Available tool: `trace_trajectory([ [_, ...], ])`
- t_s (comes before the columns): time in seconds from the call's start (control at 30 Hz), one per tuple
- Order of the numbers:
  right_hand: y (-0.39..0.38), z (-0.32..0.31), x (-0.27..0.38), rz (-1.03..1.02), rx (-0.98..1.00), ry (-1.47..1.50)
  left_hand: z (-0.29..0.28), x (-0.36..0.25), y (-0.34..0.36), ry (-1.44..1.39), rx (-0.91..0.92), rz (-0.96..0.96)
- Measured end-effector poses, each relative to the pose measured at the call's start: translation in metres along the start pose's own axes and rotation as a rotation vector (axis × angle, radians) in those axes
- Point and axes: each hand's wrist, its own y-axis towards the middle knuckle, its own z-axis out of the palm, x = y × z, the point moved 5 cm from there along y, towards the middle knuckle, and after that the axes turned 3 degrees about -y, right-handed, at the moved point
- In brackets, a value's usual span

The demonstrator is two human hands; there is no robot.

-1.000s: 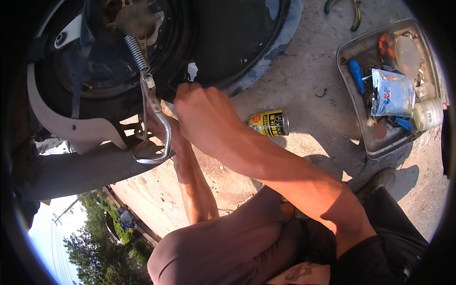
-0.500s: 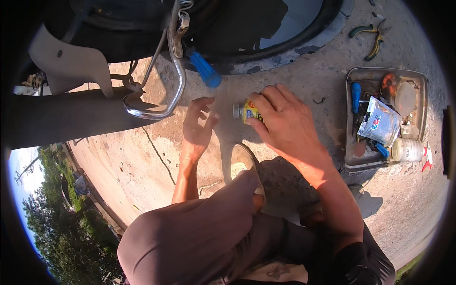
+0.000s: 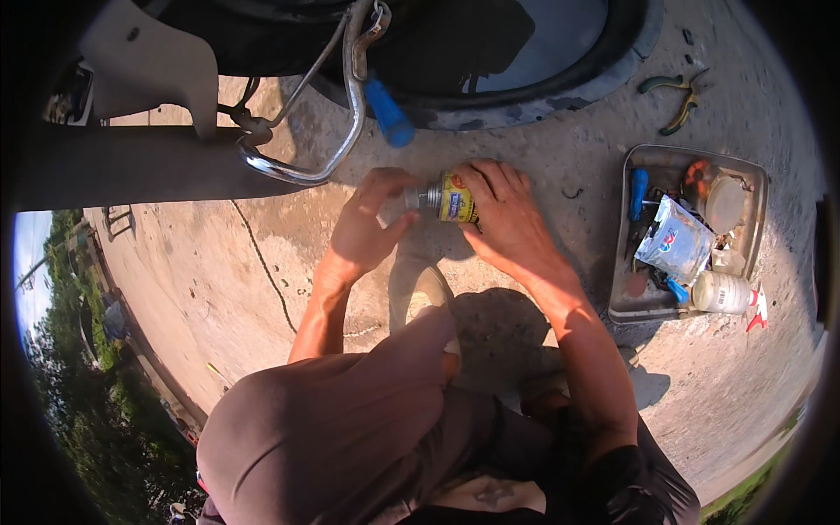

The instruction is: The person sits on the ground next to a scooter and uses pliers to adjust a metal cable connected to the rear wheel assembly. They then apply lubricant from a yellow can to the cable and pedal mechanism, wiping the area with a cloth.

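My right hand (image 3: pixel 507 206) wraps round a small yellow can (image 3: pixel 457 196) with a blue-and-red label, lying on its side in the air. Its silver threaded neck (image 3: pixel 430 196) points left. My left hand (image 3: pixel 372 223) is at that end, thumb and forefinger spread either side of the neck. A pale, blurred patch shows between those fingertips; whether it is a cap I cannot make out. Just above my left hand, a blue-handled tool (image 3: pixel 389 115) hangs down beside a bent chrome bar (image 3: pixel 350 118), its upper end hidden behind the bar.
A metal tray (image 3: pixel 619 254) at right holds a blue-handled tool (image 3: pixel 639 194), a silver packet (image 3: pixel 675 238), and a spray bottle (image 3: pixel 722 293) at its edge. Pliers (image 3: pixel 678 101) lie beyond it. A large dark round basin (image 3: pixel 542 101) stands ahead; a dark beam (image 3: pixel 131 166) crosses the left.
My left hand has come up and right to the can's neck, its fingers now around that end. The can remains in my right hand. The whole view has shifted slightly.
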Motion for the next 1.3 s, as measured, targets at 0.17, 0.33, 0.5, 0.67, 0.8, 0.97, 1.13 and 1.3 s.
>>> trace_trajectory([
  [0.17,0.006,-0.014,-0.005,0.049,-0.042,0.088,-0.018,0.004,-0.010,-0.126,-0.059,-0.055],
  [0.33,0.008,-0.022,-0.012,0.138,-0.016,0.222,-0.029,0.022,-0.023,-0.291,-0.126,-0.143],
  [0.5,0.007,-0.020,-0.013,0.127,-0.031,0.268,-0.030,0.017,-0.026,-0.393,-0.154,-0.216],
  [0.67,0.008,-0.014,-0.016,0.121,-0.036,0.285,-0.036,0.005,-0.025,-0.211,-0.207,-0.077],
  [0.8,0.008,-0.017,-0.017,0.154,-0.027,0.320,-0.048,0.003,-0.033,-0.156,-0.273,-0.051],
  [0.97,0.009,-0.021,-0.007,0.124,0.041,0.146,-0.053,0.014,-0.042,-0.481,-0.486,0.044],
  [1.13,0.010,-0.016,0.003,0.092,0.045,-0.137,-0.053,0.014,-0.037,-0.434,-0.736,0.184],
  [1.3,0.011,-0.004,0.005,0.083,0.045,-0.259,-0.056,0.019,-0.011,-0.420,-0.874,0.321],
])
